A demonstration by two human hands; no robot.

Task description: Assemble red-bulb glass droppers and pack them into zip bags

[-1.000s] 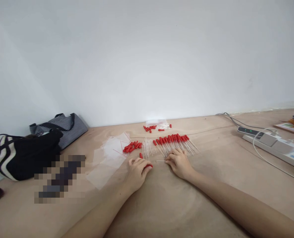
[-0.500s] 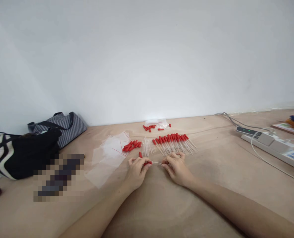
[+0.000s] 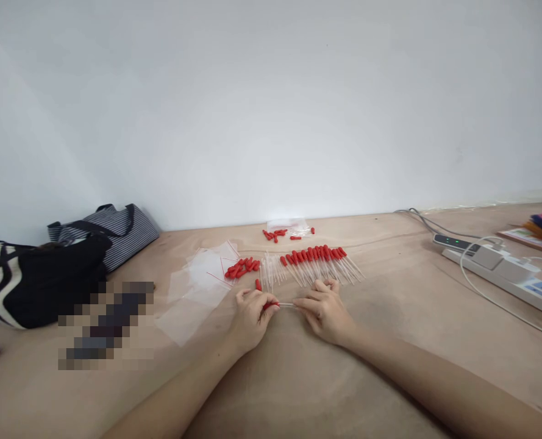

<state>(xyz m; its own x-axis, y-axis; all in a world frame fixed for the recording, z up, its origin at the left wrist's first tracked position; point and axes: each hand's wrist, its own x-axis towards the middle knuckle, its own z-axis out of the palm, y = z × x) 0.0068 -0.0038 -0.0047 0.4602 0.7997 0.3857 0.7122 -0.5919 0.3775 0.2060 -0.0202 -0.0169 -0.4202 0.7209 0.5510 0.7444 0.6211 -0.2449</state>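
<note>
My left hand [image 3: 253,318] pinches a red rubber dropper bulb [image 3: 273,304] between thumb and fingers. A thin clear dropper tube [image 3: 286,305] runs from that bulb to my right hand [image 3: 324,312], whose fingertips are closed on it. The tube's end meets the bulb's mouth; how deep it sits I cannot tell. Beyond my right hand lies a row of droppers with red bulbs [image 3: 316,254], tubes toward me. Bare clear tubes [image 3: 271,272] lie side by side left of that row. A heap of loose red bulbs [image 3: 242,268] is near them, and a single bulb [image 3: 258,285] lies close to my left hand.
Clear zip bags [image 3: 197,277] lie spread at the left. More red bulbs [image 3: 275,234] and a bag [image 3: 286,225] are near the wall. A black bag [image 3: 51,280] and a striped bag [image 3: 128,228] stand far left; a power strip [image 3: 503,274] with cables is at the right.
My right fingers have shifted slightly left along the tube toward the bulb, so less tube shows between my hands. The view has moved a little; the other things lie as before.
</note>
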